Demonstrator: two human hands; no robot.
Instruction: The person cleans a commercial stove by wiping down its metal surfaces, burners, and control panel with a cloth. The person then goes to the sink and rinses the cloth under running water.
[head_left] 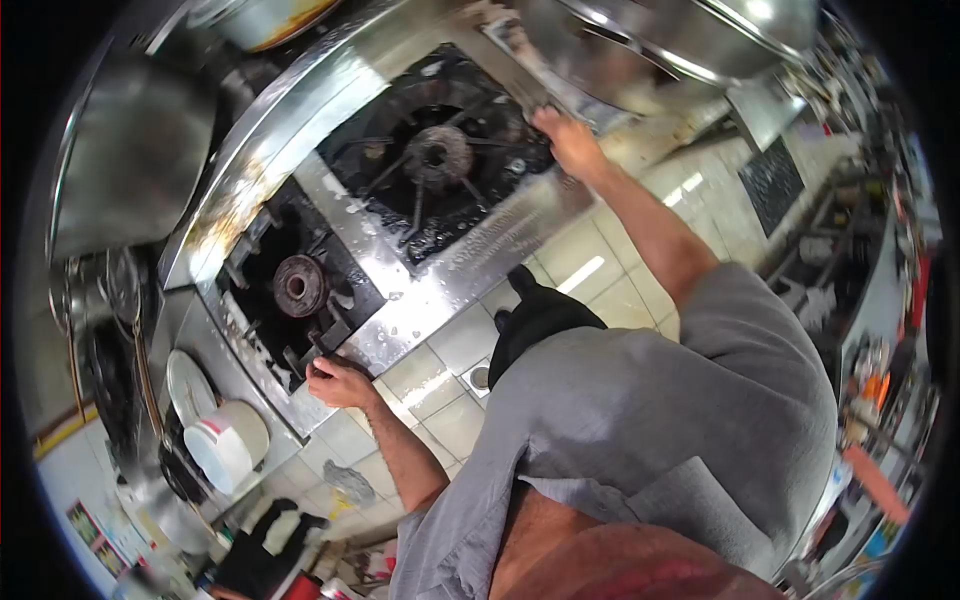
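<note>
Stovetop (385,268) in the head view, lying before the person (640,410), its steel wet. We see the left hand (341,384), fingers curled, at the front edge beside the smaller burner (300,287), and the right hand (572,145), blurred, at the right edge beside the larger burner (440,158); we cannot tell whether either pinches anything.

Pale, glossy floor tiles (588,238) are reflecting bright streaks of light towards 2 o'clock and surrounding a small drain (481,378) near 6 o'clock. Crowded shelving (828,235) is lining 3 o'clock; a pale wall (62,475) is showing at 8.
</note>
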